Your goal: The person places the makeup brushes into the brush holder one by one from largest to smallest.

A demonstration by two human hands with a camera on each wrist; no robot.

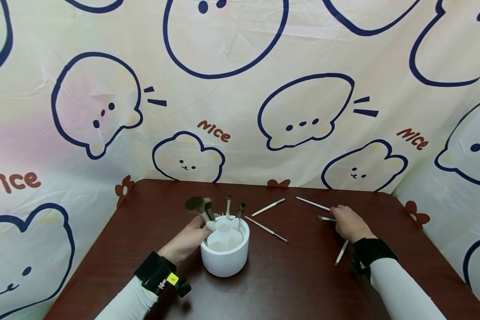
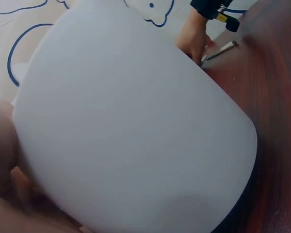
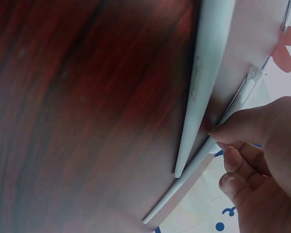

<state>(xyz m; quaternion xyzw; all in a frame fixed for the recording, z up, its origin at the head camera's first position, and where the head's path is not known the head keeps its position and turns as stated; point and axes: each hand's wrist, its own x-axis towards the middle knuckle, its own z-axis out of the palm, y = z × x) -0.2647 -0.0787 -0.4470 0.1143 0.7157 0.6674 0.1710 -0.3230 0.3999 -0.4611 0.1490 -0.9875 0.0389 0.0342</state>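
My left hand [image 1: 190, 238] grips the left side of a round white brush holder [image 1: 225, 263] on the table. Several makeup brushes stand in it, among them a large fluffy one [image 1: 195, 204]. The holder's smooth wall [image 2: 136, 116] fills most of the left wrist view, with fingers [image 2: 2, 150] at its edge. Over on the right, my right hand [image 1: 351, 224] pinches a thin white makeup brush [image 3: 186, 170] between thumb and fingertip, low at the tabletop. Another white brush handle [image 3: 203, 82] lies beside it. A small brush head [image 1: 326, 218] shows by the hand.
Two thin brushes lie between holder and right hand: one farther back [image 1: 268, 207], one nearer [image 1: 267, 229]. A pale handle [image 1: 341, 253] sticks out below the right hand. The dark wooden table [image 1: 296, 284] ends at a cartoon-printed cloth [image 1: 240, 102] behind and at the sides.
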